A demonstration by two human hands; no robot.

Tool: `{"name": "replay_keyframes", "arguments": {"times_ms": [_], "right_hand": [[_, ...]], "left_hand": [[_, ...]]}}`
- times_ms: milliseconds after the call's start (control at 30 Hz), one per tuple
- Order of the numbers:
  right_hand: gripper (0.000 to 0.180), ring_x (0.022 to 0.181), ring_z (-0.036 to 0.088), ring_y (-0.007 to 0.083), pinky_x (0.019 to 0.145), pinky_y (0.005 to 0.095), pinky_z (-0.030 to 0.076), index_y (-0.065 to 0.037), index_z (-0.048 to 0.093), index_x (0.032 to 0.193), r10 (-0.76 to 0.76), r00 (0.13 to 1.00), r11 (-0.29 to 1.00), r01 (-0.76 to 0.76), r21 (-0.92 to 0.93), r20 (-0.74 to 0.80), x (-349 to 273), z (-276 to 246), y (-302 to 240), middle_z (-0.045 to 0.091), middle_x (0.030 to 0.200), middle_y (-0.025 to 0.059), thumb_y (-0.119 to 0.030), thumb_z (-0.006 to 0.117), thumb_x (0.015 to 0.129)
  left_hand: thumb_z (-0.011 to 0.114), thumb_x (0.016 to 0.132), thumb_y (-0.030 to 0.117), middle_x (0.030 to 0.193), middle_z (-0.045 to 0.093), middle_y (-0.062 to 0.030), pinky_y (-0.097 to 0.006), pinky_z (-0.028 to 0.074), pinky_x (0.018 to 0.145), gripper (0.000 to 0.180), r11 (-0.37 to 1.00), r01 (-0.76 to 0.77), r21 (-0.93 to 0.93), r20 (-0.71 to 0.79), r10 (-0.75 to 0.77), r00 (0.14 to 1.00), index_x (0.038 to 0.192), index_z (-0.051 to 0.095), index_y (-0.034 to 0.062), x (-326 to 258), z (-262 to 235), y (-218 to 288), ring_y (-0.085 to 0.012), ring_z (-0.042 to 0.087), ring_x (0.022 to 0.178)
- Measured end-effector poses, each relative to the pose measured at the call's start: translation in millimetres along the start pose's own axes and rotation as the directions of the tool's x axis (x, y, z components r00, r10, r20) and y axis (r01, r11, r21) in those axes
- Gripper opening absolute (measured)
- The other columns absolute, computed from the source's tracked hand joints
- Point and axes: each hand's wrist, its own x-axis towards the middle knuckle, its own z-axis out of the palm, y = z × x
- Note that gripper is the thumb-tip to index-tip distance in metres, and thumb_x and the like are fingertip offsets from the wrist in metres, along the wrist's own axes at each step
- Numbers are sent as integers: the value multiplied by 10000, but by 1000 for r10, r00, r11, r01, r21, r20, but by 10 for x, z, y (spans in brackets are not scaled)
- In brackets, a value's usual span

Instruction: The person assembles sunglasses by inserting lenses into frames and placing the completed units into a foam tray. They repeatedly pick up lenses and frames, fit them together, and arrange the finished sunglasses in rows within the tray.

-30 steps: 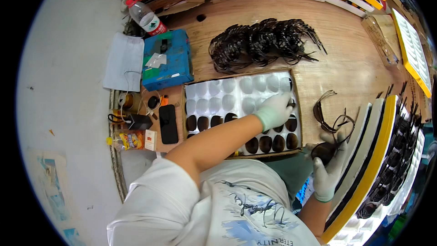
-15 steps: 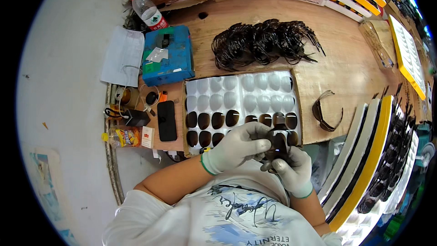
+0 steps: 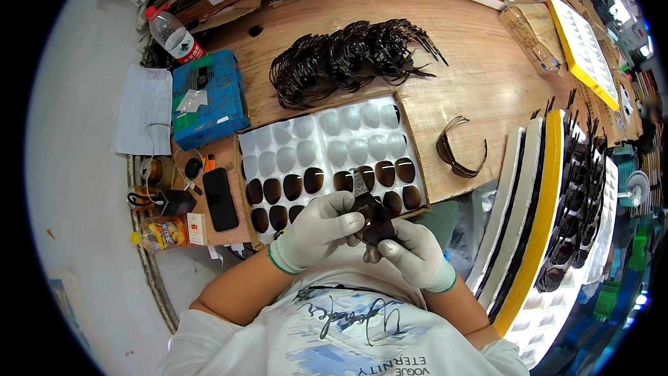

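Your workbench is a wooden table (image 3: 473, 63) that fills the upper half of the view. On your right, white and yellow trays (image 3: 529, 209) stand stacked on edge, with dark glasses frames (image 3: 577, 195) racked just beyond them. Directly in front of you lies the white moulded lens tray (image 3: 327, 139) in its cardboard surround; its upper rows of pockets are bare, and dark oval lenses (image 3: 292, 186) fill the two rows nearest you. Behind the tray lies a pile of dark frames (image 3: 348, 56). A blue box (image 3: 209, 101) sits left of the tray, with a white sheet (image 3: 142, 111) beside it and a plastic bottle (image 3: 174, 33) with a red cap behind it. A black phone (image 3: 220, 198) lies between the tray and the table edge. One single dark frame (image 3: 459, 153) rests alone on the wood, right of the tray.

Both your hands wear white gloves and meet over the near edge of the tray. Your left hand (image 3: 316, 230) is closed around a dark sunglasses frame (image 3: 372, 212) from the left. Your right hand (image 3: 414, 254) grips the same frame from below and right. The frame is held just above the tray's front row, close to your chest.
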Motion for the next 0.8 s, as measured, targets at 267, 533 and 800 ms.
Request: {"name": "replay_keyframes", "arguments": {"times_ms": [267, 533, 800], "right_hand": [[256, 805, 639, 168, 764, 315, 523, 64, 621, 1132, -82, 995, 995, 78, -65, -61, -32, -26, -13, 677, 871, 99, -144, 519, 1025], [169, 694, 681, 233, 667, 323, 539, 43, 634, 1073, -233, 961, 928, 175, -331, -146, -46, 15, -95, 695, 790, 115, -79, 559, 984], [128, 710, 649, 134, 675, 289, 524, 35, 635, 999, -91, 984, 971, 53, -232, -155, -20, -95, -69, 692, 772, 74, -80, 587, 969]], "left_hand": [[657, 985, 177, 974, 653, -29, -239, 482, 743, 190, 998, -46, 43, 3, 46, 999, 1093, 636, 23, 5, 70, -17, -77, 574, 829], [673, 972, 226, 844, 656, -4, -239, 461, 672, 231, 947, -45, 317, -118, 86, 989, 1014, 685, -1, 31, 196, 64, -61, 559, 737], [658, 963, 85, 895, 669, -9, -257, 517, 768, 172, 881, -89, 465, -41, 122, 992, 1087, 666, -35, -31, 188, 93, -74, 616, 840]]}}
